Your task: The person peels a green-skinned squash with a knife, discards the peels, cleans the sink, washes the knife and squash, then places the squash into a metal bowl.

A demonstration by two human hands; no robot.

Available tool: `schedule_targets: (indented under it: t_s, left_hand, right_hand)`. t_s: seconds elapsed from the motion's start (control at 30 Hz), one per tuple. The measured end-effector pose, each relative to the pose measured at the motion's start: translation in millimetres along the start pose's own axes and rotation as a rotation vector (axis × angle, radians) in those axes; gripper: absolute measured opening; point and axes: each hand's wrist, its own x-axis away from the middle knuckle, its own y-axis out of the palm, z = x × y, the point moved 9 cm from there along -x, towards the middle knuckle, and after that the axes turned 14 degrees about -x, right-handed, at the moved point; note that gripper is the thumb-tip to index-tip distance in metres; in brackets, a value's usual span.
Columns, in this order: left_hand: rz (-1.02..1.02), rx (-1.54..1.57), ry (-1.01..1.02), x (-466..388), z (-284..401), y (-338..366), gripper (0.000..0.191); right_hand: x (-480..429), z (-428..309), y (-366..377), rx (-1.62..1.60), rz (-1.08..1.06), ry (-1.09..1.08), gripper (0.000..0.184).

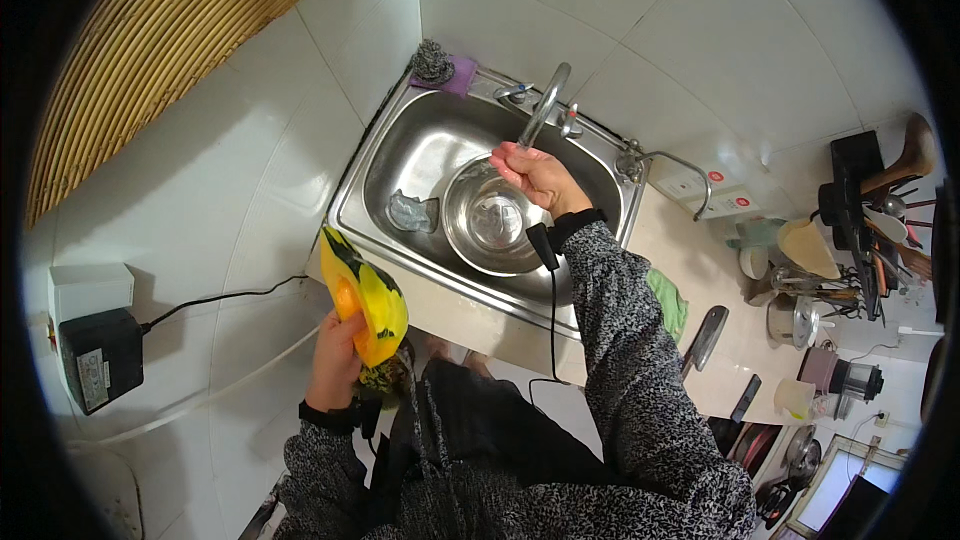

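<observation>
My left hand (335,364) holds a yellow plastic bag with green and black markings (366,285) at the counter's front edge; an orange patch shows on it. My right hand (536,176) is held under the spout of the curved metal faucet (551,101), fingers extended, with nothing seen in it. Below that hand a round metal basin (469,251) stands in the stainless steel sink (420,127). Left of the basin lies a crumpled grey cloth or bag (412,211). A wire scouring pad (433,64) sits on a purple cloth (461,76) at the sink's back corner.
Right of the sink, the counter (675,240) bears a green cloth (666,301), a cleaver (706,336), a second knife (745,397) and a lidded metal pot (791,321). Utensils hang from a black rack (851,217). A thin metal spout (701,172) arches over the counter.
</observation>
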Motion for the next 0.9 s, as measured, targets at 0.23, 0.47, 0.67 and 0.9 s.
schedule_targets:
  t_s: [0.23,0.47,0.67,0.9]
  left_hand:
    - [-0.02,-0.036,0.029,-6.9,4.4,6.6,0.031]
    - [-0.015,-0.032,0.024,-8.4,-3.6,6.3,0.032]
    - [0.025,-0.029,0.025,-6.6,-5.5,2.7,0.033]
    - [0.051,0.013,0.031,-9.7,-2.9,8.4,0.029]
  right_hand:
    - [-2.2,-15.4,15.0,0.346,0.089,-0.305,0.008]
    - [-15.3,-29.1,14.2,0.705,0.266,-0.587,0.048]
    - [-28.8,-28.8,9.0,0.787,0.244,-0.641,0.055]
    - [7.2,-24.2,55.7,1.602,0.084,-0.946,0.017]
